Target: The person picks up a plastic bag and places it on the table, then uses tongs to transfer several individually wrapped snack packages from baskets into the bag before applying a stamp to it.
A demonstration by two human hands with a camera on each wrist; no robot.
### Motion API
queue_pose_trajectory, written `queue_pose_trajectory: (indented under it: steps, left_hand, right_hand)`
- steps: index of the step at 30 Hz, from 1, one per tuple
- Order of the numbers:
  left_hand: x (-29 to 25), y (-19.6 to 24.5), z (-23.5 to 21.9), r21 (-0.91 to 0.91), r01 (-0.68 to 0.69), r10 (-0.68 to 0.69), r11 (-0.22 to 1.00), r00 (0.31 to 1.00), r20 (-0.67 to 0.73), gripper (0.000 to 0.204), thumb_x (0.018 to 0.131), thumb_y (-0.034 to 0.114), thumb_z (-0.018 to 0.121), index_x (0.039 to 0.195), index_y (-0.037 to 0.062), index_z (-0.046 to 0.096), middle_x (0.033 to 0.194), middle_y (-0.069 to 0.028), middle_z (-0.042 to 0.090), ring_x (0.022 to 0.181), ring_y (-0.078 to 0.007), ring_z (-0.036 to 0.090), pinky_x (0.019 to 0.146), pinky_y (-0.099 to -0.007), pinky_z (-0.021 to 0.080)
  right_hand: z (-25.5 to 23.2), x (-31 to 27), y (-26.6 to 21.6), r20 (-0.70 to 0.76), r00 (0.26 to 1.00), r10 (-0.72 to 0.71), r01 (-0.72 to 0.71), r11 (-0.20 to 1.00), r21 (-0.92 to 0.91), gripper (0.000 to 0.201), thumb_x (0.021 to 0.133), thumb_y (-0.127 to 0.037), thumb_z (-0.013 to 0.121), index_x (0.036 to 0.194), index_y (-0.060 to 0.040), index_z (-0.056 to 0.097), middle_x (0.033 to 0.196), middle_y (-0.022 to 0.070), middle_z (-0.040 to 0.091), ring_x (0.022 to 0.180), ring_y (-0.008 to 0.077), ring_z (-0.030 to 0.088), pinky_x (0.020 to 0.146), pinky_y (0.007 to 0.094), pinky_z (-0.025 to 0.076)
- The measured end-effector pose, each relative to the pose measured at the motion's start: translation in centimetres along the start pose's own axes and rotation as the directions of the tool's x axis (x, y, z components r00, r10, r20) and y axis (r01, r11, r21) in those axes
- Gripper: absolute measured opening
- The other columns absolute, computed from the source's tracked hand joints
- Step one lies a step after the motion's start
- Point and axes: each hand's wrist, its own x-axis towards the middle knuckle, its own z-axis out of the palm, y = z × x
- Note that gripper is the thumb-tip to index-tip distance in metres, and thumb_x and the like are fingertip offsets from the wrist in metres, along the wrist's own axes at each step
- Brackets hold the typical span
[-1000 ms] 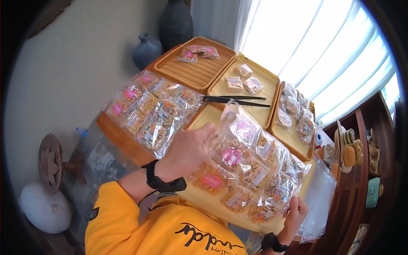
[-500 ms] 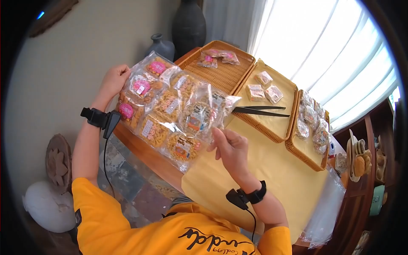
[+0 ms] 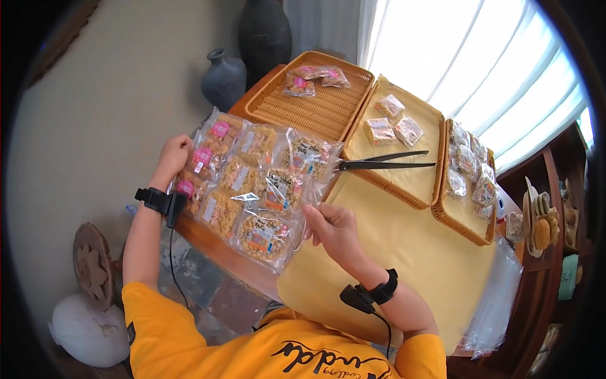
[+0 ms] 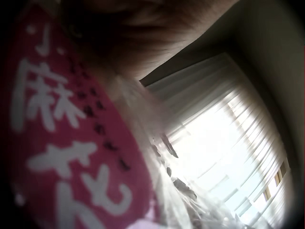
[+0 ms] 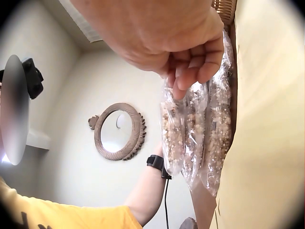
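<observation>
A large clear plastic bag (image 3: 259, 165) lies at the left of the table, filled with rows of individually wrapped snacks. Pink-labelled packs (image 3: 202, 158) line its left side, and packs of pale crunchy squares with printed labels (image 3: 264, 237) fill the rest. My left hand (image 3: 175, 155) grips the bag's left edge; a pink label (image 4: 71, 129) fills much of the left wrist view. At the right edge, my right hand (image 3: 334, 230) pinches the plastic between thumb and fingers. From the side, the right wrist view shows the wrapped packs (image 5: 193, 138) hanging beneath the right hand (image 5: 190, 57).
Black tongs (image 3: 385, 163) lie across the front of a paper-lined wicker tray (image 3: 394, 180). Another wicker tray (image 3: 303, 117) stands behind the bag, and a third (image 3: 467, 227) holds several packs. Yellow paper (image 3: 404, 252) covers the table; clear plastic bags (image 3: 495, 303) lie at its right edge.
The filled bag moved from the front middle to the left, over where another filled bag lay. My left hand shifted to its far left edge, and the bag has since lowered slightly.
</observation>
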Motion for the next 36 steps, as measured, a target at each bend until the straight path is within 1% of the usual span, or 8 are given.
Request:
queue_pose_trajectory:
  steps: [10, 18, 21, 24, 26, 28, 32, 36]
  left_hand:
    - [0.2, 0.8, 0.0, -0.048, 0.125, -0.121, 0.991, 0.989, 0.079, 0.018, 0.091, 0.012, 0.054, 0.079, 0.0009, 0.062, 0.068, -0.0072, 0.062, 0.062, -0.0142, 0.057, 0.057, -0.0311, 0.045]
    - [0.1, 0.8, -1.7, -0.182, 0.297, -0.292, 0.937, 0.955, 0.054, 0.02, 0.096, 0.017, 0.053, 0.103, 0.0009, 0.062, 0.083, -0.0064, 0.064, 0.069, -0.0159, 0.06, 0.064, -0.0312, 0.049]
    - [-1.4, 4.4, -2.5, 0.153, -0.095, 0.136, 0.984, 0.949, -0.283, 0.028, 0.096, 0.017, 0.053, 0.12, 0.0021, 0.058, 0.1, -0.0084, 0.063, 0.087, -0.0177, 0.061, 0.08, -0.0323, 0.05]
    - [-7.3, 15.6, -2.3, -0.182, -0.267, 0.212, 0.946, 0.939, -0.272, 0.037, 0.095, 0.013, 0.055, 0.13, 0.0016, 0.052, 0.118, -0.0103, 0.057, 0.109, -0.0178, 0.054, 0.094, -0.0309, 0.043]
    - [-11.9, 20.5, 0.3, -0.431, -0.387, 0.346, 0.815, 0.922, -0.174, 0.038, 0.096, 0.011, 0.054, 0.132, 0.0015, 0.05, 0.115, -0.0086, 0.059, 0.105, -0.0162, 0.057, 0.089, -0.0293, 0.047]
    - [-17.5, 25.5, 3.3, -0.638, -0.235, 0.367, 0.733, 0.927, 0.079, 0.035, 0.091, 0.0, 0.055, 0.126, -0.0016, 0.053, 0.116, -0.0097, 0.058, 0.102, -0.015, 0.056, 0.092, -0.0294, 0.044]
    - [-22.1, 30.7, 10.4, -0.595, -0.023, 0.473, 0.803, 0.632, 0.614, 0.031, 0.089, 0.001, 0.06, 0.119, 0.0028, 0.059, 0.108, -0.0049, 0.062, 0.09, -0.0114, 0.059, 0.079, -0.0256, 0.049]
    - [-23.0, 32.6, 16.1, -0.561, 0.083, 0.472, 0.823, 0.449, 0.759, 0.028, 0.093, 0.011, 0.06, 0.12, 0.0016, 0.057, 0.104, -0.0056, 0.062, 0.081, -0.0095, 0.06, 0.065, -0.0224, 0.05]
  right_hand:
    - [-2.7, -2.9, 0.2, 0.147, 0.983, 0.106, -0.101, 0.994, -0.04, 0.038, 0.098, -0.036, 0.058, 0.084, -0.0006, 0.066, 0.068, 0.003, 0.065, 0.053, 0.0063, 0.055, 0.048, 0.0204, 0.044]
    - [-7.6, -7.3, 1.1, 0.173, 0.964, 0.203, -0.118, 0.907, -0.405, 0.038, 0.096, -0.037, 0.059, 0.093, -0.0001, 0.067, 0.073, 0.0047, 0.067, 0.064, 0.0121, 0.062, 0.058, 0.0267, 0.05]
    - [-9.1, -9.2, 0.7, 0.156, 0.973, 0.17, -0.073, 0.869, -0.49, 0.032, 0.094, -0.035, 0.062, 0.095, -0.0026, 0.068, 0.073, 0.0066, 0.069, 0.063, 0.0165, 0.064, 0.059, 0.0298, 0.05]
    - [-10.7, -11.6, 0.9, 0.137, 0.986, 0.091, 0.009, 0.801, -0.599, 0.028, 0.092, -0.032, 0.063, 0.095, -0.0052, 0.068, 0.074, 0.0088, 0.069, 0.064, 0.0224, 0.065, 0.06, 0.0327, 0.05]
    - [-12.0, -13.4, 0.5, 0.058, 0.991, 0.12, -0.058, 0.781, -0.622, 0.026, 0.092, -0.032, 0.063, 0.094, -0.0062, 0.068, 0.075, 0.0098, 0.069, 0.065, 0.024, 0.065, 0.06, 0.034, 0.05]
    - [-13.7, -15.7, 0.5, 0.013, 0.99, 0.14, -0.1, 0.767, -0.634, 0.025, 0.091, -0.031, 0.063, 0.093, -0.0072, 0.068, 0.075, 0.0108, 0.068, 0.066, 0.0256, 0.065, 0.06, 0.0353, 0.049]
    - [-16.8, -20.6, 0.7, -0.174, 0.985, 0.021, -0.136, 0.718, -0.683, 0.02, 0.09, -0.028, 0.065, 0.092, -0.0079, 0.067, 0.074, 0.0104, 0.067, 0.065, 0.0264, 0.065, 0.06, 0.0354, 0.05]
    - [-21.5, -27.5, 1.3, -0.566, 0.786, -0.247, -0.344, 0.586, -0.733, 0.015, 0.082, -0.018, 0.072, 0.092, -0.0069, 0.068, 0.078, 0.0106, 0.068, 0.07, 0.0264, 0.065, 0.065, 0.0347, 0.052]
